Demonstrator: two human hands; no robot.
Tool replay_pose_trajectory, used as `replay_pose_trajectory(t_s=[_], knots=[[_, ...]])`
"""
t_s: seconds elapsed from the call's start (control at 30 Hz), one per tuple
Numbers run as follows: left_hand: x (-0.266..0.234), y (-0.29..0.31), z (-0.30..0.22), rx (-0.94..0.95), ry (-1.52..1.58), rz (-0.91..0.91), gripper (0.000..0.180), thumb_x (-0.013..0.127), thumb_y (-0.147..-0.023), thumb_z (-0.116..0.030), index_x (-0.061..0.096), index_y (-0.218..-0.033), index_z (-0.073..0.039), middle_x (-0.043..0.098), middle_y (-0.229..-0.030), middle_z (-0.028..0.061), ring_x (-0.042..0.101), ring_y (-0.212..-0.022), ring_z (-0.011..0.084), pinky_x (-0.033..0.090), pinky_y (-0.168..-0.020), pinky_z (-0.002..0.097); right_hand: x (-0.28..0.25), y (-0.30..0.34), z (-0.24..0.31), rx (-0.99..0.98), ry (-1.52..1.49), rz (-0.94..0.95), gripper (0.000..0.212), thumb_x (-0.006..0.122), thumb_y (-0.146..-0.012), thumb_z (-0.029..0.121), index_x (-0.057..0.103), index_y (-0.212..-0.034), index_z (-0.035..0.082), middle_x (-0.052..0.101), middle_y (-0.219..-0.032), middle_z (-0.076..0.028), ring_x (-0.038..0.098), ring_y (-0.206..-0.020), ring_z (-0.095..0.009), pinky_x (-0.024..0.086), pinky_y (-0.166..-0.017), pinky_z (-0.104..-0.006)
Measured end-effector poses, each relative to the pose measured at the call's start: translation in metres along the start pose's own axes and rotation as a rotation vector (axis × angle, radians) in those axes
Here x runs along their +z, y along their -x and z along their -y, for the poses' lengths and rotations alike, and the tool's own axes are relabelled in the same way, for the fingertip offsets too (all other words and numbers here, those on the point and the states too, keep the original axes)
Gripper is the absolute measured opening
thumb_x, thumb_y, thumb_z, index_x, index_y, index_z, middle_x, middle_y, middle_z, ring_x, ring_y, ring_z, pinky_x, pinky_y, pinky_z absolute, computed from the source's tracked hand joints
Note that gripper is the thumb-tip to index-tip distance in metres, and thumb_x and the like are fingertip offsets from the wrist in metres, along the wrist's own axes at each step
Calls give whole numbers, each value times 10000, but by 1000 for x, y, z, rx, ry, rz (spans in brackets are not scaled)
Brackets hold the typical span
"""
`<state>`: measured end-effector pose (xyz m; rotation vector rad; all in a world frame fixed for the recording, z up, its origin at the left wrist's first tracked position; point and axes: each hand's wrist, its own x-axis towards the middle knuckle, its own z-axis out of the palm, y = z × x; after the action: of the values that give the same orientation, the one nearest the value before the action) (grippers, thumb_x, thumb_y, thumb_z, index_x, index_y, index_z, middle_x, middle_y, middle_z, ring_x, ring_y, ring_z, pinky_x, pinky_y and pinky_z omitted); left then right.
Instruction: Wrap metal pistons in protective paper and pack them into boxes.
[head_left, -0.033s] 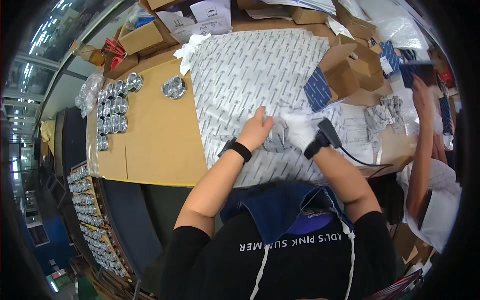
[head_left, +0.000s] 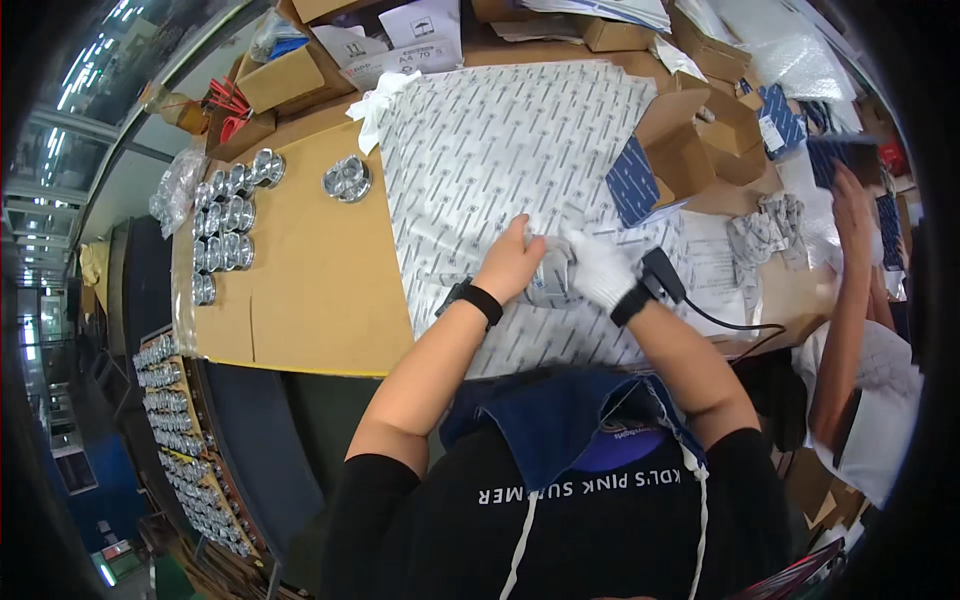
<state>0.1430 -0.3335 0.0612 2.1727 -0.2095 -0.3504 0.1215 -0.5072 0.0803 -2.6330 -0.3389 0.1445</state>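
Note:
A rounded bundle wrapped in printed white paper (head_left: 549, 280) sits between my hands on a stack of the same paper sheets (head_left: 490, 140). My bare left hand (head_left: 510, 262) curls against the bundle's left side, thumb and fingers closed on it. My right hand (head_left: 600, 270), in a white knitted glove, presses at its right side; its fingertips are partly hidden by the paper and blurred. What the paper encloses cannot be made out. Off to the left, a shiny metal piston (head_left: 347, 178) stands alone on the cardboard-covered table (head_left: 310, 270).
Several pistons (head_left: 238, 215) stand in rows at the table's left. Right of the paper lie an open carton (head_left: 690, 150), a blue box (head_left: 634, 185) and crumpled paper (head_left: 768, 235). A black cabled device (head_left: 663, 275) is beside my right wrist. A co-worker's arm (head_left: 853, 260) reaches in at right.
My gloved right hand has shifted slightly down against the bundle, while my left hand keeps its place. At the right, the co-worker's hand and the dark blue box in it have moved a little.

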Motion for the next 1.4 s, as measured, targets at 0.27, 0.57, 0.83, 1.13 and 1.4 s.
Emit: replay_pose_trajectory(t_s=[0.27,0.57,0.83,1.13,1.4], knots=[[-19,-36,2,-307,175,208,820,524,-827,-481,272,-1340,107,468,-1213,364,501,-1113,442,407,-952,385,-2,19,36,-82,-57,-23,774,713,-667,233,350,-1341,126,578,-1048,-238,590,-958,-352,483,-819,-397],[-32,20,-21,336,-619,243,929,802,-564,-279,327,-1336,-76,450,-1253,241,517,-1071,377,440,-825,469,-47,-35,10,115,-386,589,860,756,-575,446,456,-1265,29,581,-1119,-249,560,-1063,-342,458,-856,-363],[-43,-13,-17,124,-178,718,872,784,-541,-234,367,-1251,52,597,-1029,259,575,-995,354,459,-851,350,-74,13,50,-415,293,0,743,776,-541,431,502,-1119,52,574,-875,-132,577,-819,-305,459,-700,-403],[-46,27,-42,355,-642,486,943,796,-557,-457,392,-1277,-2,529,-1173,218,517,-1055,409,421,-900,396,-53,2,24,86,-119,535,825,769,-546,405,449,-1217,45,613,-1002,-236,612,-949,-336,482,-815,-381],[-65,1,-22,220,-655,492,974,681,-634,-628,390,-1308,12,397,-1328,248,376,-1230,398,219,-1043,537,-67,-3,22,-146,-17,602,774,718,-621,441,444,-1256,93,628,-969,-183,624,-874,-317,484,-764,-394]])
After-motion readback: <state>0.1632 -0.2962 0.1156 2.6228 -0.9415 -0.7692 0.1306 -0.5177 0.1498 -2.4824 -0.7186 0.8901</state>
